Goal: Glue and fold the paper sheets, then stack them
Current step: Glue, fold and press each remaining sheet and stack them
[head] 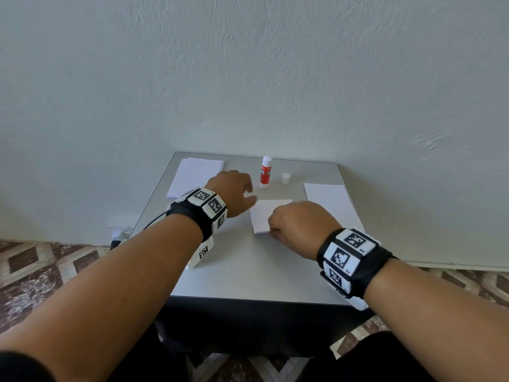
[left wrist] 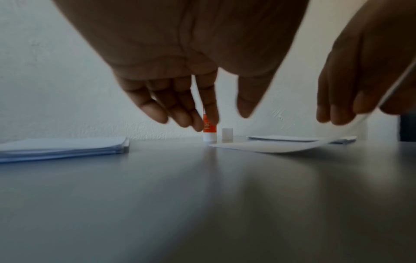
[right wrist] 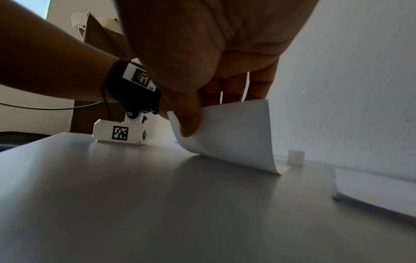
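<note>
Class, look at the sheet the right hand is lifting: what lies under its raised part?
Under the curled sheet, pinched by the right hand, the right wrist view shows only bare grey table. The far end of the sheet rests on the table; whether glue is on its upper face cannot be seen.

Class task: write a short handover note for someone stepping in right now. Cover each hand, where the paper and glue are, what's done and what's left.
Right hand: pinches the near edge of the middle sheet, curling it up and over.
Left hand: open above the table, holding nothing.
Glue stick: upright at the back, uncapped; cap beside it.
Unfolded paper stack: back left. Folded pile: right.
Done: some sheets in the folded pile.
Left: finish this fold, stack it, repeat.
</note>
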